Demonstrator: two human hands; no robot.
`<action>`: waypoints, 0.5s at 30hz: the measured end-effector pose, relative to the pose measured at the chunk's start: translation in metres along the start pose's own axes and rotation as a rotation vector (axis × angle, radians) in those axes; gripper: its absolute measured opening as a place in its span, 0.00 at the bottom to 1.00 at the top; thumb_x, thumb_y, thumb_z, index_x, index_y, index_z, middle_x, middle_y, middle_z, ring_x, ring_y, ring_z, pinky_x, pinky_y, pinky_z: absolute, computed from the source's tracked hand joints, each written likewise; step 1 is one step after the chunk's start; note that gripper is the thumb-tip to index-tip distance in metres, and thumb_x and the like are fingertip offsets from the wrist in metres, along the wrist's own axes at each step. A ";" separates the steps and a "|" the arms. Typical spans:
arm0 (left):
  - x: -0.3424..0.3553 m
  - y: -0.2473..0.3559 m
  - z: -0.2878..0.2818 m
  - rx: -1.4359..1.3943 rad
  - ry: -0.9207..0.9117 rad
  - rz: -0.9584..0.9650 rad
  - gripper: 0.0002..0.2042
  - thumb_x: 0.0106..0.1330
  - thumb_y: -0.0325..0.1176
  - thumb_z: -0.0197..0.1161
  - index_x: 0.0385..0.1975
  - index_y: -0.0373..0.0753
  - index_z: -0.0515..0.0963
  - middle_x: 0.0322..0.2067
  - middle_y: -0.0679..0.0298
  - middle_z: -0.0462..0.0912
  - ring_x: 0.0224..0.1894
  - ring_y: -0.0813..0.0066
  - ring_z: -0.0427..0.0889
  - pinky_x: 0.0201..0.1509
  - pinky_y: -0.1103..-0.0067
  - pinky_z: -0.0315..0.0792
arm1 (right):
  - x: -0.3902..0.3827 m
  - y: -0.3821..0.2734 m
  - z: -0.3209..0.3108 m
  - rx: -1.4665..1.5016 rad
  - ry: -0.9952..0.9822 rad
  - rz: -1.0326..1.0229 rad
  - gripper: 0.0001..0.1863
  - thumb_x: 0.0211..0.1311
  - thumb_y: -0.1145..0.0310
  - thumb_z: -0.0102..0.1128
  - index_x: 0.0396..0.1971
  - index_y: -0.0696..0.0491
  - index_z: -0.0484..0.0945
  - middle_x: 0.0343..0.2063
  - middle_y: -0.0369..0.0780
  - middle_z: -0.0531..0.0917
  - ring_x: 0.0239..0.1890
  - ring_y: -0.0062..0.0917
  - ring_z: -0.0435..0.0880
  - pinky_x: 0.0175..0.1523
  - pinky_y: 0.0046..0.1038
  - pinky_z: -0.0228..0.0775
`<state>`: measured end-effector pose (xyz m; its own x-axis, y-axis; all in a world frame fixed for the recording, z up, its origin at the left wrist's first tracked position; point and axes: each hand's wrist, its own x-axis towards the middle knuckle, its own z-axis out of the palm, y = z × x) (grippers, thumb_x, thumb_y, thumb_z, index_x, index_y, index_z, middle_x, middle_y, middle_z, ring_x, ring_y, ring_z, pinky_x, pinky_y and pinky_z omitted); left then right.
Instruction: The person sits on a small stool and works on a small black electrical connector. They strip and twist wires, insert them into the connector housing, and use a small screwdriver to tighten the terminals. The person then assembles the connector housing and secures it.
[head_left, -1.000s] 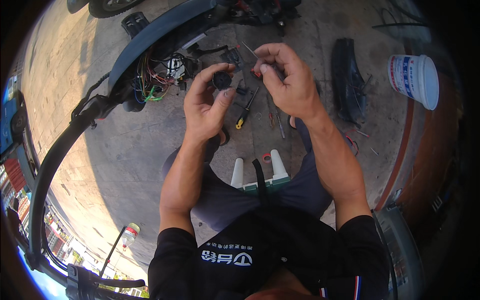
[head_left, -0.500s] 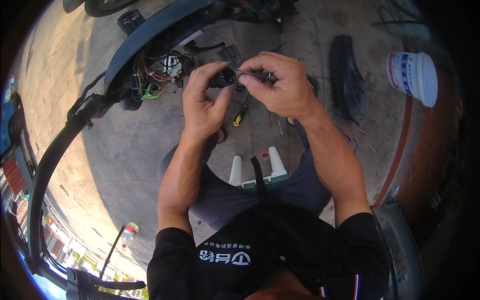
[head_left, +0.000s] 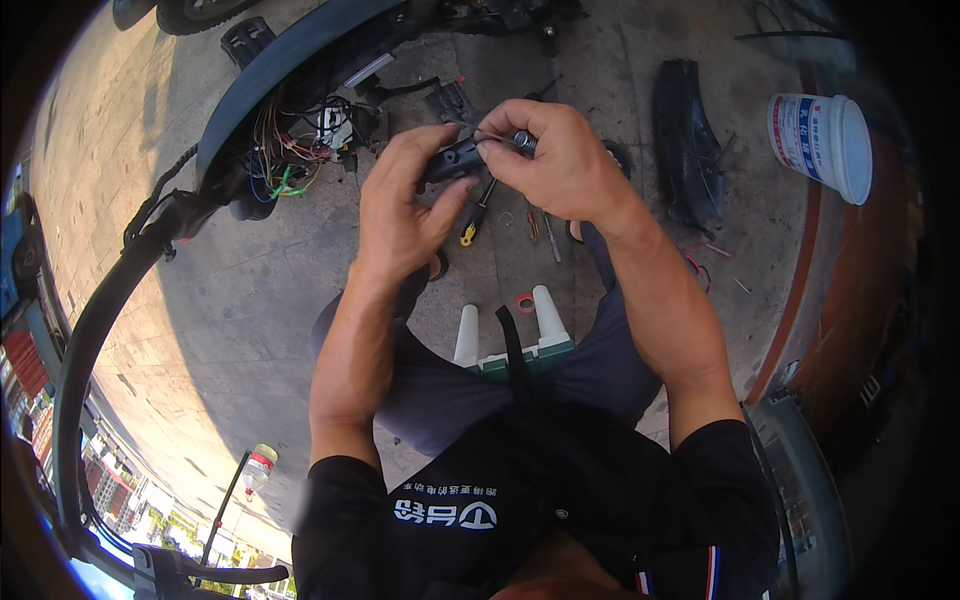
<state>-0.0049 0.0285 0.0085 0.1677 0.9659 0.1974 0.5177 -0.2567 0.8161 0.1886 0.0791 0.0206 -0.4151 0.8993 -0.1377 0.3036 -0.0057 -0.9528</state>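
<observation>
A black cylindrical part [head_left: 456, 160] is held by the left hand [head_left: 400, 195], above the ground and between the person's knees and the stripped vehicle frame. Its long axis is slanted, from the left palm upward to the right, and its right end is pointed toward the right hand [head_left: 560, 160]. The part is clamped between the left thumb and fingers; its surface is smooth and dark, with a small round recess seen on the side. By the right thumb and forefinger, pressed together, a slim metal tool [head_left: 494, 135] is gripped, and its thin shaft is directed leftward to the part; whether they are touching cannot be told. A shiny ribbed metal piece [head_left: 523, 141] is seen beside the right fingers. Below the hands, a screwdriver [head_left: 468, 235] with yellow and black handle is laid on the rough grey pavement [head_left: 270, 300]. To the left, thin coloured wires [head_left: 292, 150] are bunched loosely; to the right, a curved black plastic panel [head_left: 685, 140] and a white plastic bucket [head_left: 850, 150] are placed.
</observation>
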 end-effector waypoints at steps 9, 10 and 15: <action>-0.006 -0.008 -0.007 -0.108 -0.092 -0.157 0.14 0.68 0.27 0.62 0.52 0.33 0.78 0.36 0.61 0.82 0.36 0.76 0.79 0.40 0.80 0.73 | 0.001 0.001 -0.017 0.168 -0.014 0.133 0.13 0.61 0.67 0.66 0.43 0.57 0.81 0.29 0.30 0.79 0.32 0.10 0.74 0.35 0.19 0.69; -0.006 -0.008 -0.006 -0.114 -0.083 -0.166 0.13 0.69 0.27 0.61 0.52 0.32 0.78 0.36 0.61 0.82 0.35 0.77 0.79 0.39 0.81 0.73 | 0.002 0.003 -0.016 0.162 0.002 0.153 0.14 0.61 0.66 0.67 0.45 0.57 0.81 0.31 0.30 0.80 0.33 0.10 0.74 0.36 0.19 0.70; -0.005 -0.006 -0.002 -0.088 -0.007 -0.102 0.12 0.68 0.25 0.61 0.51 0.32 0.79 0.35 0.63 0.82 0.32 0.80 0.78 0.35 0.84 0.72 | 0.000 0.008 -0.020 0.209 -0.124 0.045 0.20 0.60 0.67 0.69 0.52 0.56 0.79 0.37 0.32 0.82 0.37 0.13 0.77 0.43 0.20 0.72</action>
<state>-0.0107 0.0255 0.0035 0.1239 0.9864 0.1078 0.4564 -0.1531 0.8765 0.2084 0.0879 0.0186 -0.5114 0.8355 -0.2013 0.1455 -0.1467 -0.9784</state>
